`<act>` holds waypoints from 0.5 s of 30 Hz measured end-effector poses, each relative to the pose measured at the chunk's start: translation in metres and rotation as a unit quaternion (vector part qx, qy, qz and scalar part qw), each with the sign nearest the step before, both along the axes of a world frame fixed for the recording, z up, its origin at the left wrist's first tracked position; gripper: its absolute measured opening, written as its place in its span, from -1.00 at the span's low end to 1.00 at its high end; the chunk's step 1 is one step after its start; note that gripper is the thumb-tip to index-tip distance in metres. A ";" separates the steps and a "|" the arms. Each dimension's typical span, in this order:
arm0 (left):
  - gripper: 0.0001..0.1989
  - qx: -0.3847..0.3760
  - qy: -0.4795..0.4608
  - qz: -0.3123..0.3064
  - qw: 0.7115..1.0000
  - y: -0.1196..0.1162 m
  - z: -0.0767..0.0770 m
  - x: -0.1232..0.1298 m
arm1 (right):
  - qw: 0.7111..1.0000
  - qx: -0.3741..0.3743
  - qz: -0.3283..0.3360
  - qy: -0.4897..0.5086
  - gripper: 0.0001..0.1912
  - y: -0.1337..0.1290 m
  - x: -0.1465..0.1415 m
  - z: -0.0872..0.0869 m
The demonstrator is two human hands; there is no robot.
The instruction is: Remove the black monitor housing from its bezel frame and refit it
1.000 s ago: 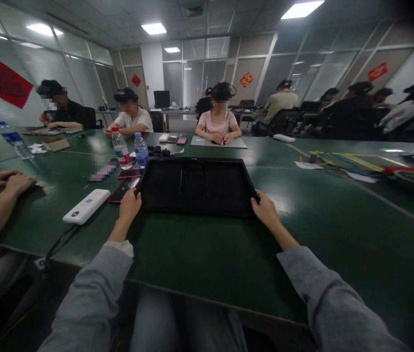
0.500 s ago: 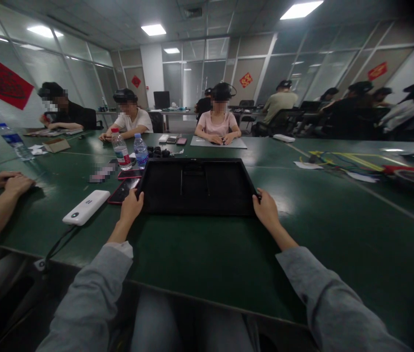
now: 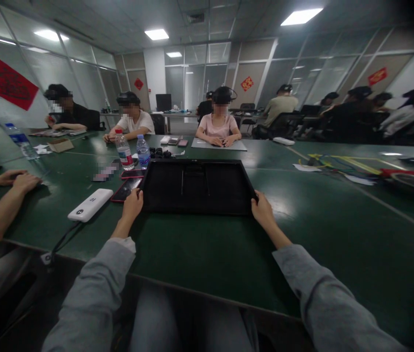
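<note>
Head camera: left hand [image 3: 132,204] and right hand [image 3: 263,209] grasp the shallow black tray [image 3: 195,188] at opposite sides, sensible holds; looks stiff, probably light, perhaps slick.

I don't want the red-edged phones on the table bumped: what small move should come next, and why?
I'd probably ease the black frame slightly to the person's right. The left grip holds its left edge, close beside the nearer phone, and two bottles stand beyond its far left corner; the right grip holds the opposite edge.
</note>
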State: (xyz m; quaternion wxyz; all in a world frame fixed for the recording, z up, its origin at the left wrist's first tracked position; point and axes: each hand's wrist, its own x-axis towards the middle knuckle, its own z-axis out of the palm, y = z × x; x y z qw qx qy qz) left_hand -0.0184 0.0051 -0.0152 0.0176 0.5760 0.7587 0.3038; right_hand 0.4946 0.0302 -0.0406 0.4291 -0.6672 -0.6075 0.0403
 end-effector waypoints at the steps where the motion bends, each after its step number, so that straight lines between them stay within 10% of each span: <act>1: -0.59 0.002 -0.002 -0.003 1.000 0.000 0.000 0.000 | 1.000 -0.001 0.001 0.000 -0.43 0.000 0.000 0.000; 15: -0.57 0.002 0.000 -0.012 1.000 -0.001 -0.001 -0.001 | 0.994 0.046 -0.009 -0.095 -0.41 -0.002 -0.001 0.001</act>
